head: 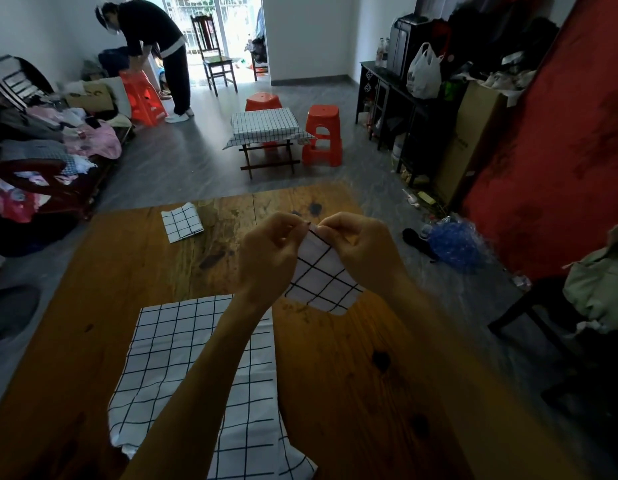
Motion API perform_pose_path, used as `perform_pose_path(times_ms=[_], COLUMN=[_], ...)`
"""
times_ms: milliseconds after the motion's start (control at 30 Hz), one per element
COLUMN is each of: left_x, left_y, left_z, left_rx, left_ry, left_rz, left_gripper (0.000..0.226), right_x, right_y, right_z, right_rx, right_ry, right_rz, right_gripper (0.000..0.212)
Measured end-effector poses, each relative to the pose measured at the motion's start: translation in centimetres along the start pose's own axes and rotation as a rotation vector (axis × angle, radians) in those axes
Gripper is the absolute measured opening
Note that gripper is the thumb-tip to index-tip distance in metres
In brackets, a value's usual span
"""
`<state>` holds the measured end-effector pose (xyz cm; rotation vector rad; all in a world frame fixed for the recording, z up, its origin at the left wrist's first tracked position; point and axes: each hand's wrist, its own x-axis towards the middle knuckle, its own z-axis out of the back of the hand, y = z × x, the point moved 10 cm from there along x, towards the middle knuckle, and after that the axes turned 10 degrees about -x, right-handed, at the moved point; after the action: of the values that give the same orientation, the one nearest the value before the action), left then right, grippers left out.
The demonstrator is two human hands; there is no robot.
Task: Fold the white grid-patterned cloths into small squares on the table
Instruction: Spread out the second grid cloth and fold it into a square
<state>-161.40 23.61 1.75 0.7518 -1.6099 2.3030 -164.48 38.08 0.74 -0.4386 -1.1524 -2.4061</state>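
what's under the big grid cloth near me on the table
Only the wooden table shows around the large grid cloth. It lies flat; anything beneath is covered, and both forearms cross above it.

Table (352, 375): large spread cloth (183, 358) at the near edge, left of centre; small folded cloth (181, 221) at the far left; a third cloth (321, 278) held above the centre between left hand (269, 251) and right hand (361, 249). Beyond the table, a small covered table (266, 128) with stools (323, 136) behind and to its right.
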Motion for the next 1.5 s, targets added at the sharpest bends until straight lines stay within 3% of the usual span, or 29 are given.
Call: perform_pose_path(times_ms=[500,667,733,833,900,1000,1100,1233,1500], left_x=[0.8,0.6,1.1,1.2,0.7,0.3,0.2,-0.6,-1.1], left_y=[3.4,4.3,4.0,2.9,1.8,0.9,1.3,2.2,0.8], left_z=[5.2,7.0,6.7,2.8,0.0,-1.3,-0.2,1.1,2.0], left_rx=[-0.011,0.032,0.102,0.197,0.219,0.174,0.142,-0.001,-0.131], left_ry=[-0.241,-0.318,-0.254,-0.025,0.064,0.072,0.051,0.003,-0.077], left_rz=[0.145,0.162,0.124,0.069,0.012,-0.055,-0.038,0.064,0.03], left_gripper=[0.005,0.013,0.016,0.013,0.012,0.014,0.022,0.014,0.015], right_x=[-2.4,-3.7,-3.9,-2.8,-1.9,-1.2,-1.1,-1.6,-2.0], right_y=[-3.5,-6.5,-7.3,-5.3,-2.9,-1.6,-3.0,-4.6,-4.2], right_z=[-0.6,-0.8,-0.5,-0.5,-1.3,-1.9,-0.3,1.0,0.8], right_rx=[-0.1,-0.162,-0.165,-0.146,-0.112,-0.038,0.178,0.493,0.542], right_ry=[-0.032,0.034,0.038,-0.013,0.025,0.062,-0.023,-0.075,-0.069], right_rz=[-0.015,-0.097,-0.152,-0.133,-0.089,-0.063,-0.164,-0.308,-0.316], right_gripper=[0.022,0.011,0.011,0.022,0.03,0.023,0.019,0.013,0.011])
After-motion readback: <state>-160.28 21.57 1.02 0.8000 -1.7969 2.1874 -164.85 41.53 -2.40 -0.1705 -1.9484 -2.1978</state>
